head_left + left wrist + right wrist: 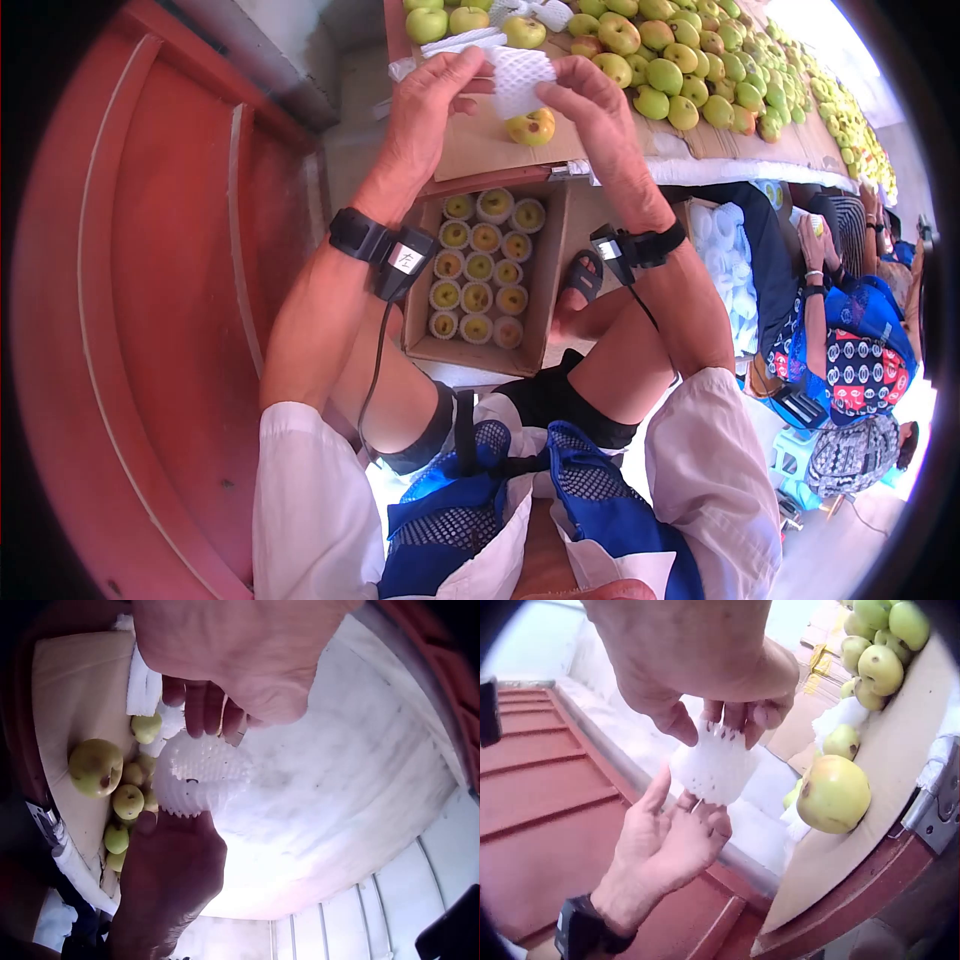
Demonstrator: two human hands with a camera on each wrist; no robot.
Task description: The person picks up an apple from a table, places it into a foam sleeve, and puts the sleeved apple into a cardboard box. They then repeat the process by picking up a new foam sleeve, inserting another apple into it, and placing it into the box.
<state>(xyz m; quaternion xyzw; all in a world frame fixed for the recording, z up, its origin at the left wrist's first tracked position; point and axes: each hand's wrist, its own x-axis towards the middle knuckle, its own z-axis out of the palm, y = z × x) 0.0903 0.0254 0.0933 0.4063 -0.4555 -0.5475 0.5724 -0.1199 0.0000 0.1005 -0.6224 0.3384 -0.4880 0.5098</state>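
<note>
A white foam fruit net [520, 82] is stretched between both hands above the table's near edge. My left hand [430, 95] pinches one end of it, and my right hand [595, 105] grips the other end with thumb and fingers. In the left wrist view the foam net [201, 774] spreads open like a cup with nothing seen inside. The right wrist view shows the fingertips of both hands at its opposite edges. Just below the net, a yellow-green apple [531, 127] rests on the cardboard-covered table [480, 150].
A large heap of apples [690, 70] covers the table's right side. Below, a cardboard box [552, 270] holds rows of apples [479, 267] in foam nets. A bag of white foam nets [722, 255] stands to the right, near other people. A red door-like panel [170, 300] is at left.
</note>
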